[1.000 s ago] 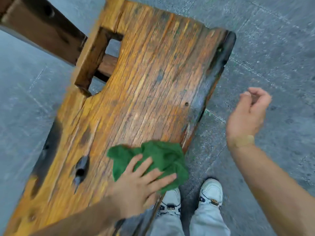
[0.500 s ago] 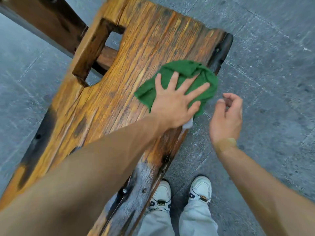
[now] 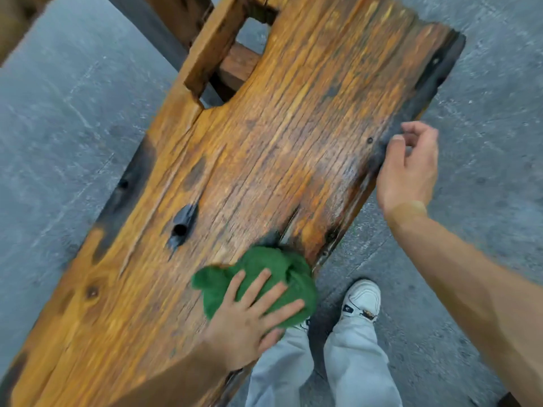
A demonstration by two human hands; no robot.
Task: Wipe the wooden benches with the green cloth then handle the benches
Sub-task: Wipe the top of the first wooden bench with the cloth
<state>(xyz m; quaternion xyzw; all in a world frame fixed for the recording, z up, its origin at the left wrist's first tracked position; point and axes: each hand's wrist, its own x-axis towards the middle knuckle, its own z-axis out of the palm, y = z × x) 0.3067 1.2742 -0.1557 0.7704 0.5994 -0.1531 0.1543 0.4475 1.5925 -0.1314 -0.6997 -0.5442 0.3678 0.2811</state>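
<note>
A wide, weathered wooden bench [image 3: 264, 148] runs diagonally from the bottom left to the top right, with a rectangular cut-out near its far end and dark burnt patches along its edges. My left hand [image 3: 249, 321] lies flat with fingers spread on the crumpled green cloth [image 3: 264, 277], pressing it onto the bench top by the near right edge. My right hand [image 3: 408, 168] hovers by the bench's dark right edge, fingers loosely curled and holding nothing.
Grey concrete floor [image 3: 73, 127] surrounds the bench. My legs in light grey trousers and a white shoe [image 3: 363, 301] stand close to the bench's right edge. Another wooden bench piece [image 3: 179, 16] shows at the top left.
My left hand has pulled the green cloth back from the far right corner of the bench to the near right edge. My right hand stayed beside the right edge.
</note>
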